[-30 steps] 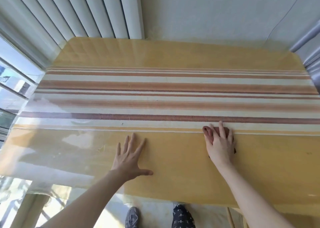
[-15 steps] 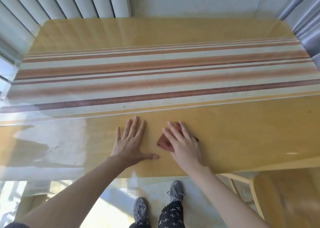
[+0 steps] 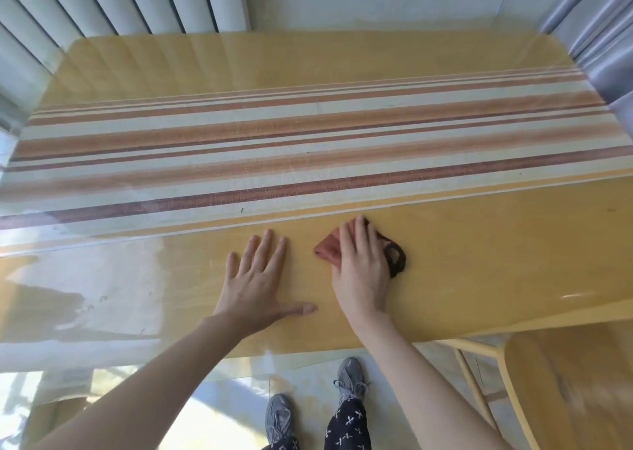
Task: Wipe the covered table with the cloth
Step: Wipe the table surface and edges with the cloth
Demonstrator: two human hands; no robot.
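The table (image 3: 479,261) wears a yellow cover with brown and cream stripes under a clear glossy sheet. A small reddish-brown cloth (image 3: 329,247) with a dark loop at its right side lies on the yellow band near the front edge. My right hand (image 3: 359,271) presses flat on the cloth, fingers pointing away from me, hiding most of it. My left hand (image 3: 257,278) rests flat on the cover just to the left, fingers spread, holding nothing.
White vertical blinds (image 3: 137,1) hang behind the table's far left, grey curtains (image 3: 603,21) at the far right. A yellow chair (image 3: 565,381) stands at the front right. My legs and grey shoes (image 3: 349,377) are on the tiled floor below the table's front edge.
My right hand slid the cloth leftward from the right of the table toward my left hand, then a little away from me. The left hand stayed planted.
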